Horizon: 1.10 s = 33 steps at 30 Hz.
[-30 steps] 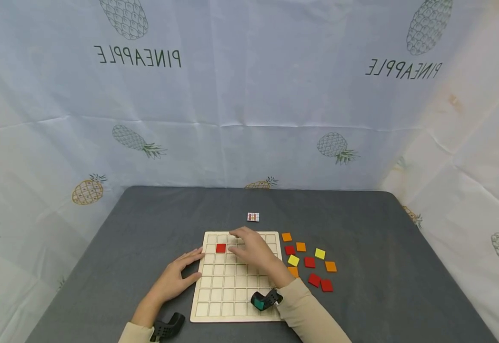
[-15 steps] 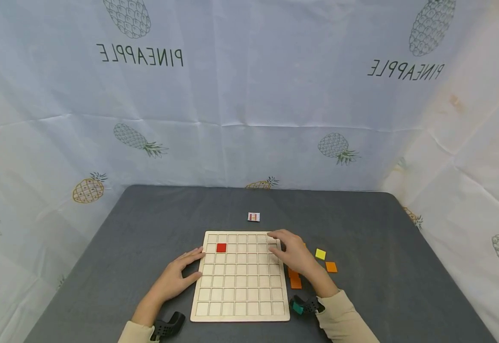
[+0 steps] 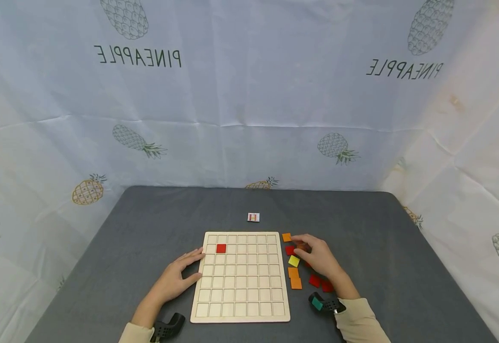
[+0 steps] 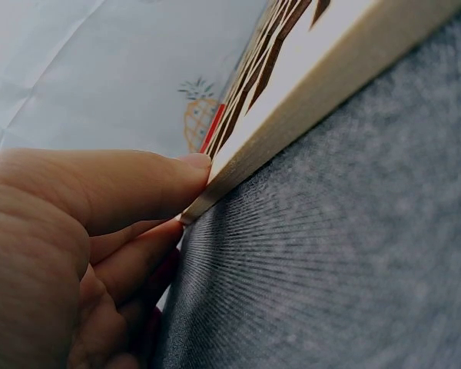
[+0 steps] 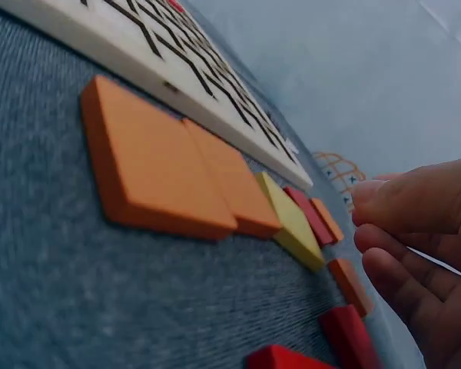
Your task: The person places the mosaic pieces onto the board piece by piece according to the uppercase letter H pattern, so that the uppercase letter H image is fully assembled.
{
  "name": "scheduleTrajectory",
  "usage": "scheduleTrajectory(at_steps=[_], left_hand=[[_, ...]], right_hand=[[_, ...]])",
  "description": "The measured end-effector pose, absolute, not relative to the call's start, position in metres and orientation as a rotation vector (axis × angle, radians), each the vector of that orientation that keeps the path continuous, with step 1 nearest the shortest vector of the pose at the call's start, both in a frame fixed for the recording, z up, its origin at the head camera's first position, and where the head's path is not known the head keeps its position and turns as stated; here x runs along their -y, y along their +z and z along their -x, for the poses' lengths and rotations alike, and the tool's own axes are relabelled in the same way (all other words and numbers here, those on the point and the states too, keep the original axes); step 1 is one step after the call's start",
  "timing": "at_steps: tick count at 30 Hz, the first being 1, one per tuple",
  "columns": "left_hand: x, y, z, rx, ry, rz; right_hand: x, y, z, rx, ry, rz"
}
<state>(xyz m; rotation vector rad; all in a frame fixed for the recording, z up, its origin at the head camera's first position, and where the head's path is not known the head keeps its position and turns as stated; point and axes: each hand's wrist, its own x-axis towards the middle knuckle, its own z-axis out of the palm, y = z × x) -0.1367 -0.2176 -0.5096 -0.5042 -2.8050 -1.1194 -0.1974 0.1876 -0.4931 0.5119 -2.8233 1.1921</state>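
A pale wooden grid board [image 3: 241,295] lies on the grey table, with one red square tile [image 3: 221,248] in a cell near its upper left. My left hand [image 3: 170,281] rests beside the board, thumb and fingertips touching its left edge. To the right, my right hand [image 3: 320,257] hovers over the loose tiles, its thumb and fingers apart with nothing held. An orange tile [image 3: 302,247] shows between the thumb and index finger. Nearby are a yellow tile [image 3: 294,261], a red tile [image 3: 290,250] and another orange tile [image 5: 154,165]. The hand hides part of the group.
A small card printed with a coloured grid [image 3: 253,217] lies beyond the board. Two red tiles [image 3: 314,280] sit near the right wrist. A pineapple-print curtain [image 3: 241,95] hangs behind the table [image 3: 168,214]. Each wrist wears a black strap mount [image 3: 169,327].
My right hand has moved right, off the board and over to the loose tiles, uncovering the grid cells. The left hand has stayed at the board's edge.
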Motion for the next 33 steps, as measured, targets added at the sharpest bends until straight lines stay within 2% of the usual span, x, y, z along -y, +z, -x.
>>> scheduleTrajectory(at_steps=[18,33], left_hand=[[0.217,-0.511,0.137,2.798,-1.127,0.509],[0.217,-0.51,0.137,2.798,-1.103,0.501]], right_hand=[[-0.185,-0.499,0.198,2.892,0.919,-0.683],[-0.183,-0.505,0.2,2.813,0.987,-0.593]])
